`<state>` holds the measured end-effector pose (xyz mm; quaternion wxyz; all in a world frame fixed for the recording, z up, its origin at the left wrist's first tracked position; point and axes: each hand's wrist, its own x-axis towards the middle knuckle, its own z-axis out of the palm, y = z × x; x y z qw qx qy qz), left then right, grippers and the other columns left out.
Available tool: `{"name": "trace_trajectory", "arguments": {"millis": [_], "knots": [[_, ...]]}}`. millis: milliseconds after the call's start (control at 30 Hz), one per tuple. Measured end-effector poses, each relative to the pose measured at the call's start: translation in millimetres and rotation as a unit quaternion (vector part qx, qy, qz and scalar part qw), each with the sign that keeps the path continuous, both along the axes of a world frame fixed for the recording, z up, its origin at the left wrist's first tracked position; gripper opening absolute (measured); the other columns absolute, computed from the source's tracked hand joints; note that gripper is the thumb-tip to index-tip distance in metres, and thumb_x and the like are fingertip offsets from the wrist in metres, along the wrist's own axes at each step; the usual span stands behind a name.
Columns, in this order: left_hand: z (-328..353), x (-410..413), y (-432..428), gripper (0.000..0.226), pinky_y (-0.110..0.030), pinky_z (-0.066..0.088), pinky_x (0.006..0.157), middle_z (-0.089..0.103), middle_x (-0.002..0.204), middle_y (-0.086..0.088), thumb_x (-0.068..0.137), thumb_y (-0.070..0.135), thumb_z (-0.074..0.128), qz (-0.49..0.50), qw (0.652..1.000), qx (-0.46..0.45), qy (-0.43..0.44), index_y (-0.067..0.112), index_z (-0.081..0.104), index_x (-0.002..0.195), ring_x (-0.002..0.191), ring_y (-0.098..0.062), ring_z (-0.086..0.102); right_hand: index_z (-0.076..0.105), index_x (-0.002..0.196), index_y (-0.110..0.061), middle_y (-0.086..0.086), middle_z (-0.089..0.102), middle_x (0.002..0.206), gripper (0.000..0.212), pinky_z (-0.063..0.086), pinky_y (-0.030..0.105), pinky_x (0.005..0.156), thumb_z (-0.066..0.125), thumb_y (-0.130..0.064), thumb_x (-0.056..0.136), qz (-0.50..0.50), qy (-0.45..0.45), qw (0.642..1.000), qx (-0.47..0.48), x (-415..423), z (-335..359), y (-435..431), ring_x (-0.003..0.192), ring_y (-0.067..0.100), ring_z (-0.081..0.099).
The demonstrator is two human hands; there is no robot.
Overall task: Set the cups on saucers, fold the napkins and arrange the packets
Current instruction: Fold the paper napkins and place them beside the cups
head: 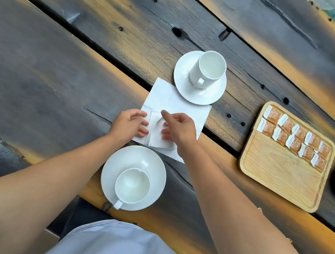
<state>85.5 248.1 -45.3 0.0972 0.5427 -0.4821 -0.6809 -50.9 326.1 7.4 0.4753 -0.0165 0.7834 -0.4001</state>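
Both forearms reach up from 6 o'clock; the left hand lies loosely spread on the white napkin, while the right hand pinches a fold, index finger extended. One cup on its saucer sits at 6 o'clock of the hands, another cup and saucer at 1 o'clock, and the packets on a wooden tray at 3 o'clock.

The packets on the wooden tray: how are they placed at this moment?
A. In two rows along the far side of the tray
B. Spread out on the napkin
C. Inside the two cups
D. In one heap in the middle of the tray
A: the packets lie in two rows along the far side of the wooden tray, and its near part is bare.
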Motion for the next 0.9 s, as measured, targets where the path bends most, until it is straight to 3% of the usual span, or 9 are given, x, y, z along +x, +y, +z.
{"name": "trace_trajectory", "arguments": {"millis": [133, 200, 333, 533, 633, 733, 833, 900], "knots": [[2.3, 3.9, -1.4, 0.017, -0.032, 0.058, 0.059, 0.070, 0.085, -0.017, 0.095, 0.022, 0.055, 0.002, 1.000, 0.015, -0.008, 0.013, 0.068, 0.090, 0.062, -0.025, 0.068, 0.062, 0.090, -0.012, 0.007, 0.070, 0.084, 0.033, 0.057, 0.033, 0.057, 0.071, -0.043, 0.084, 0.056, 0.035, 0.997, 0.029, 2.3, -7.5, 1.5, 0.059, 0.020, 0.065], [3.9, 2.5, -0.4, 0.018, -0.032, 0.058, 0.060, 0.070, 0.083, -0.017, 0.095, 0.023, 0.056, -0.001, 1.000, 0.012, -0.012, 0.012, 0.069, 0.090, 0.065, -0.026, 0.069, 0.062, 0.093, -0.012, 0.009, 0.072, 0.085, 0.032, 0.061, 0.040, 0.069, 0.067, -0.043, 0.086, 0.070, 0.049, 0.995, 0.044, 2.9, -10.3, 1.6, 0.065, 0.022, 0.067], [3.9, 1.2, -0.1, 0.013, -0.030, 0.058, 0.060, 0.073, 0.084, -0.010, 0.091, 0.020, 0.063, -0.026, 0.999, -0.001, -0.034, 0.013, 0.069, 0.101, 0.066, -0.021, 0.070, 0.062, 0.087, -0.018, 0.010, 0.073, 0.097, 0.017, 0.057, 0.049, 0.088, 0.064, -0.035, 0.087, 0.099, 0.071, 0.991, 0.062, 3.8, -14.0, 2.8, 0.092, 0.031, 0.070], [3.2, -7.9, -1.1, 0.028, -0.034, 0.060, 0.060, 0.073, 0.085, -0.006, 0.077, 0.010, 0.078, -0.061, 0.996, -0.037, -0.054, 0.013, 0.067, 0.103, 0.071, -0.023, 0.072, 0.062, 0.082, -0.023, 0.010, 0.073, 0.094, 0.006, 0.058, 0.051, 0.085, 0.058, -0.020, 0.086, 0.081, 0.089, 0.992, 0.037, 1.0, -16.1, 8.5, 0.087, 0.033, 0.071], [1.6, -15.5, -0.9, 0.016, -0.039, 0.061, 0.062, 0.071, 0.083, -0.007, 0.077, 0.008, 0.078, -0.070, 0.995, -0.049, -0.054, 0.018, 0.069, 0.087, 0.072, -0.024, 0.070, 0.062, 0.087, -0.023, 0.010, 0.073, 0.093, 0.013, 0.058, 0.051, 0.083, 0.052, -0.015, 0.084, 0.080, 0.084, 0.993, 0.033, -1.6, -15.8, 13.4, 0.085, 0.033, 0.071], [-1.1, -20.4, -0.6, 0.016, -0.036, 0.060, 0.058, 0.069, 0.081, -0.007, 0.079, 0.011, 0.077, -0.088, 0.992, -0.063, -0.070, 0.022, 0.067, 0.077, 0.064, -0.020, 0.067, 0.062, 0.090, -0.024, 0.010, 0.072, 0.092, 0.017, 0.058, 0.051, 0.082, 0.051, -0.012, 0.084, 0.091, 0.080, 0.992, 0.032, -3.7, -15.3, 16.8, 0.086, 0.034, 0.071], [-3.1, -22.0, -1.3, 0.013, -0.035, 0.061, 0.061, 0.071, 0.087, -0.005, 0.081, 0.013, 0.075, -0.098, 0.990, -0.056, -0.086, 0.018, 0.069, 0.091, 0.063, -0.022, 0.068, 0.064, 0.098, -0.021, 0.010, 0.071, 0.093, 0.020, 0.058, 0.048, 0.084, 0.053, -0.011, 0.086, 0.107, 0.085, 0.990, 0.039, -3.4, -15.2, 18.0, 0.088, 0.032, 0.070], [-3.1, -22.7, -1.3, 0.025, -0.034, 0.061, 0.064, 0.071, 0.092, -0.003, 0.082, 0.013, 0.075, -0.098, 0.990, -0.047, -0.092, 0.015, 0.070, 0.106, 0.066, -0.023, 0.070, 0.065, 0.107, -0.020, 0.007, 0.069, 0.091, 0.026, 0.057, 0.041, 0.083, 0.052, -0.010, 0.087, 0.134, 0.098, 0.985, 0.040, -1.9, -14.6, 18.8, 0.090, 0.031, 0.069]]}}
